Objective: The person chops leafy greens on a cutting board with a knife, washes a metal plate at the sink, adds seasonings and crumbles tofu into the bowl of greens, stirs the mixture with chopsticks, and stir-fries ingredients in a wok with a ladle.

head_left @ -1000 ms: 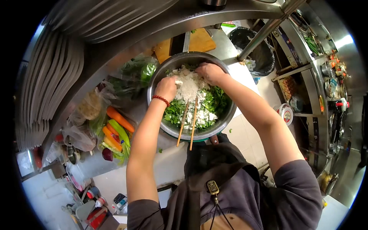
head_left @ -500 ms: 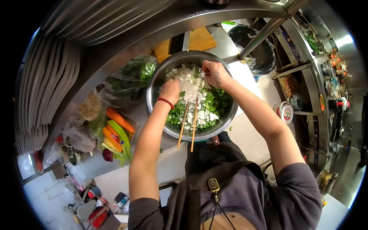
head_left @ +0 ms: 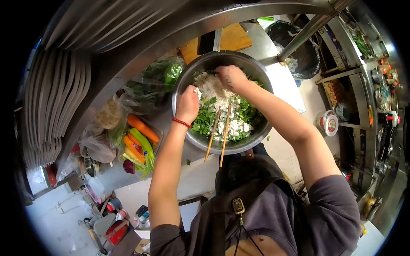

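A large metal bowl [head_left: 179, 91] holds chopped green leaves [head_left: 205, 114], white pieces and a pale, noodle-like heap [head_left: 210, 87]. Two wooden chopsticks [head_left: 225, 136] lean in the bowl, their ends over its near rim. My left hand [head_left: 188, 104], with a red bead bracelet at the wrist, is closed round a white piece [head_left: 197, 93] at the bowl's left side. Above the far part of the heap, my right hand [head_left: 230, 77] has its fingers pressed together, pointing down; what they hold is hidden.
Carrots [head_left: 143, 128], a green pepper [head_left: 141, 136] and bagged greens [head_left: 158, 79] lie left of the bowl. Behind it is a cutting board [head_left: 235, 37] with a knife. A lined bin [head_left: 299, 51] stands at the back right; stacked metal racks [head_left: 55, 102] hang at the upper left.
My left hand has drawn back to the left from the heap, turning upright with a white piece showing. My right hand has lowered onto the heap. The whole view has shifted slightly.
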`<state>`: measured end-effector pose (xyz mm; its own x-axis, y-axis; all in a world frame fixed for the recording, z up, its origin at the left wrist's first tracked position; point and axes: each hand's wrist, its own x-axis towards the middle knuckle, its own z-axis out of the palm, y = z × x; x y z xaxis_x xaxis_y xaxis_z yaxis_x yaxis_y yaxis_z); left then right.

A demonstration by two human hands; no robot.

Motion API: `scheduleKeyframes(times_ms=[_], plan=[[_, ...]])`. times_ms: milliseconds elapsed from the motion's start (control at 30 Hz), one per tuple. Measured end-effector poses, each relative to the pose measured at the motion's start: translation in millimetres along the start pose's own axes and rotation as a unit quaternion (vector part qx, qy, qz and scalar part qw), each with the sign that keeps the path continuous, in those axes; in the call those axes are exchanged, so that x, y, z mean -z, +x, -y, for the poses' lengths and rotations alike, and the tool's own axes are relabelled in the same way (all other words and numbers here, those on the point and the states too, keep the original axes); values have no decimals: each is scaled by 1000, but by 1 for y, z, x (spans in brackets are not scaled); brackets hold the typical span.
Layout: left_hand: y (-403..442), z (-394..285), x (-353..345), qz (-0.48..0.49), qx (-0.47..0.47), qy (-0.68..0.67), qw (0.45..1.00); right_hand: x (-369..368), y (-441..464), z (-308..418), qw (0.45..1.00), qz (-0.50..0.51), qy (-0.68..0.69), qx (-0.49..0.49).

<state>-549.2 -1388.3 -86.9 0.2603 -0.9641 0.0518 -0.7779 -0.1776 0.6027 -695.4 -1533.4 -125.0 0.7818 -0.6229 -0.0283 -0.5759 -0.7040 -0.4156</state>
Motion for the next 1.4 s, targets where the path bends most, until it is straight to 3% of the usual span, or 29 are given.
scheduleKeyframes(times_ms=[67,133,167,233,333,400,500,533,633,700,733,833,933,967,1067,1100,1200,1267,1300,1367,1400], plan=[[-3,-4,-1,-50,-18,-91,994,18,-22,2,980,-131,146,-40],[1,-3,-14,-47,-25,-105,993,28,-34,-2,979,-157,130,-18],[2,-3,-21,-5,63,-218,974,33,-41,-3,976,-136,167,-33],[3,-18,-22,49,205,-418,883,42,-52,-1,970,-82,214,-74],[-1,-23,-22,109,240,-521,812,44,-69,5,941,-60,328,-64],[-5,-30,-20,79,248,-562,785,46,-85,13,898,-57,416,-129],[-11,-36,-13,68,272,-635,720,63,-101,35,886,-27,426,-179],[-11,-36,-11,90,287,-668,681,37,-99,24,915,-57,384,-110],[-16,-24,-19,110,271,-683,670,15,-93,25,910,-47,390,-132],[-15,-31,-18,97,301,-649,692,11,-88,26,898,-78,394,-178],[-19,-42,-14,87,294,-659,687,20,-93,42,975,-117,163,-98],[-24,-48,-13,100,258,-608,744,29,-95,45,961,-138,222,-95],[-28,-53,-14,98,236,-584,771,28,-97,46,964,-162,210,-26],[-28,-54,-14,91,228,-573,782,29,-102,44,968,-130,211,-27],[-29,-53,-17,122,175,-531,820,30,-111,55,968,-163,191,-21],[-28,-52,-18,124,172,-532,820,32,-114,58,974,-174,141,23],[-27,-47,-22,193,183,-527,808,32,-117,64,982,-131,138,-17],[-26,-41,-28,196,204,-467,838,25,-118,61,980,-163,109,15],[-25,-40,-32,179,190,-465,846,23,-116,60,987,-133,93,-11],[-24,-39,-37,119,121,-324,931,22,-113,61,993,-81,67,-45],[-19,-23,-43,127,93,-302,940,30,-117,63,995,-62,50,-56]])
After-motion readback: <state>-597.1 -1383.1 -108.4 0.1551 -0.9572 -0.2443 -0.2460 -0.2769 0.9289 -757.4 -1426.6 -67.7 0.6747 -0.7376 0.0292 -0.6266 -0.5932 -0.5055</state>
